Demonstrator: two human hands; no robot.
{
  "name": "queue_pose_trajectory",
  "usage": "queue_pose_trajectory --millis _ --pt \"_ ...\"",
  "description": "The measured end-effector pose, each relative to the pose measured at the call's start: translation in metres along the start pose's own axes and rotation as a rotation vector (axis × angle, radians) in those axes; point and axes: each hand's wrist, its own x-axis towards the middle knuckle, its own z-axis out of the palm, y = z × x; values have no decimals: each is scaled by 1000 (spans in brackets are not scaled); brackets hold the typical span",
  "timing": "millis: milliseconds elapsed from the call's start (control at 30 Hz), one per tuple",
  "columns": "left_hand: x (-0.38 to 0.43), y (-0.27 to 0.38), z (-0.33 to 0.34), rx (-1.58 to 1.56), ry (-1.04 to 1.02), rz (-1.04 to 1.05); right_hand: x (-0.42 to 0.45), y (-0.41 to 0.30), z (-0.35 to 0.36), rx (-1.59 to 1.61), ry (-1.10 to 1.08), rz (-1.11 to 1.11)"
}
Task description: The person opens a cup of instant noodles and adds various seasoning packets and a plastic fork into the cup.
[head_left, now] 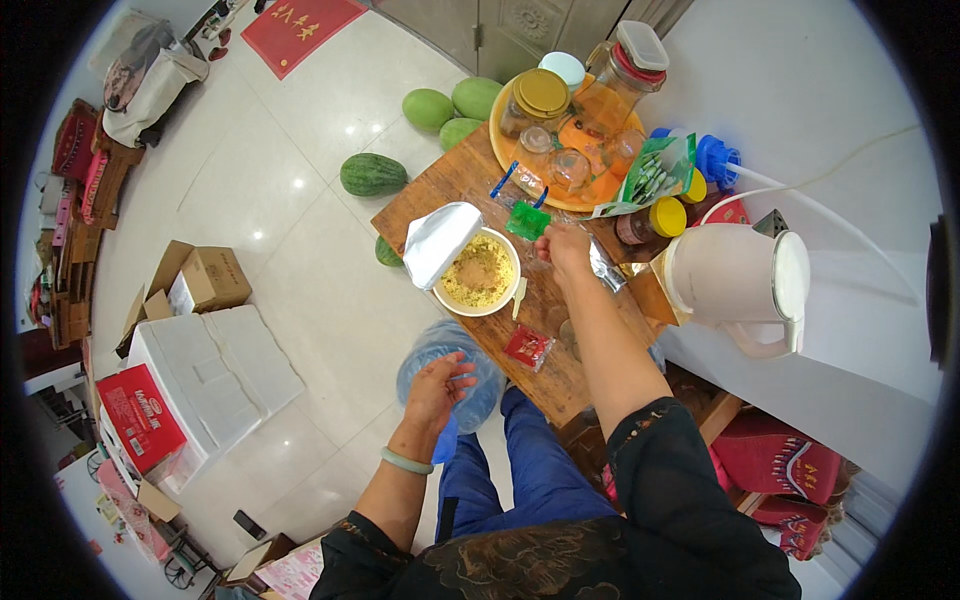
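Observation:
An instant noodle cup [480, 279] stands on the wooden table [420, 191], its foil lid [441, 244] peeled back to the left. Brownish powder lies on the noodles. My right hand [564, 247] is at a green sachet [528, 220] to the right of the cup; its fingertips are curled by the sachet's edge, and whether they grip it I cannot tell. My left hand [441, 382] is held over the floor below the cup, fingers apart and holding nothing. A pale plastic fork [519, 298] rests beside the cup, and a red sachet [529, 346] lies nearer to me.
An orange tray [501, 161] holds glass jars, glasses and a pitcher at the table's back. Right of my hand are brown jars with yellow lids [667, 217] and an electric kettle [731, 274]. A large blue water bottle [450, 352] and several melons [373, 175] are on the floor.

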Motion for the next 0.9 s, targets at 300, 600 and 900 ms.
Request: queue_pose_trajectory --millis 300,600,900 --pt "0 -3 -8 22 -23 32 -71 -7 -53 131 -14 -233" --pt "-6 -23 -4 75 -41 -2 -162 133 -64 -881 20 -417" --pt "-12 -42 -14 149 -68 -16 -133 146 -49 -1101 17 -470"
